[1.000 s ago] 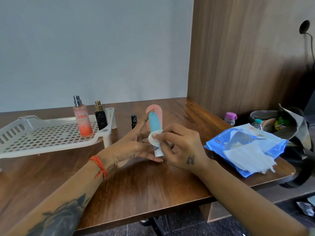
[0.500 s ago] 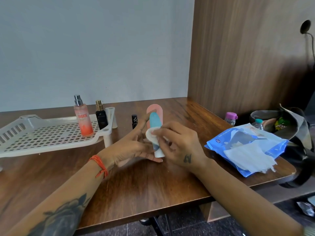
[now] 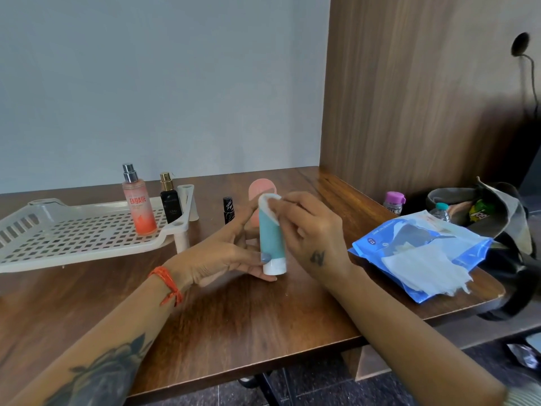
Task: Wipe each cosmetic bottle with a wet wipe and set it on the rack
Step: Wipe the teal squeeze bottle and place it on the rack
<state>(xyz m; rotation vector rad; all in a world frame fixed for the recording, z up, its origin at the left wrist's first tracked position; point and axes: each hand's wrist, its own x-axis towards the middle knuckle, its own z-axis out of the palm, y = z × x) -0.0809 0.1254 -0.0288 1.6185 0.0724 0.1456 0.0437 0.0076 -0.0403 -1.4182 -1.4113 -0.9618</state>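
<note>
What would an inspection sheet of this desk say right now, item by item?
Surface: wooden table, bare grain showing in front.
Job's things: teal tube with white cap down, held upright; white wipe pressed on its top end; white rack carrying a pink spray bottle and a black bottle; a small black bottle and a pink tube stand on the table beside the rack.
Clutter: blue wipe pack lying open, purple-capped jar, open bag.
Hands: left hand grips the tube; right hand pinches the wipe.
Cables: one dark cord on the wood panel.
Surroundings: grey wall, wood panel.
</note>
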